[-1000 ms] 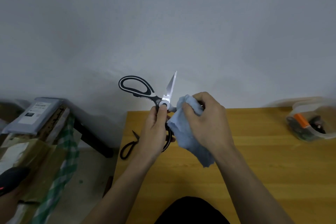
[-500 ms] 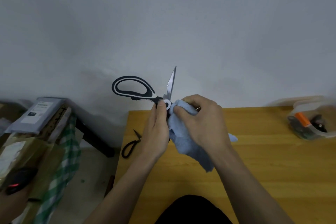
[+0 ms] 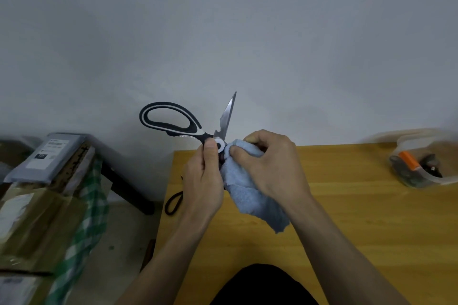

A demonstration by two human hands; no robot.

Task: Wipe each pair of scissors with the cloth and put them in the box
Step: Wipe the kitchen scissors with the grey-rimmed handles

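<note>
My left hand [image 3: 205, 181] grips black-and-white kitchen scissors [image 3: 183, 124] near the pivot, held up above the table's far left corner. The scissors are spread wide: one blade points up and one handle loop sticks out to the left. My right hand [image 3: 270, 166] holds a light blue cloth [image 3: 247, 195] bunched round the other blade just right of the pivot, so that blade is hidden. A second, small black pair of scissors [image 3: 173, 203] lies at the table's left edge, partly behind my left hand. A clear plastic box [image 3: 418, 163] with items inside stands at the far right.
The wooden table [image 3: 347, 218] runs up to a plain white wall. Left of it, on the floor side, stand cardboard boxes [image 3: 32, 218], a grey parcel [image 3: 47, 156] and a green checked cloth [image 3: 86, 220].
The scissors have tilted, the handle loop swinging further left and down. My right hand with the cloth has slid in along the hidden blade toward the pivot.
</note>
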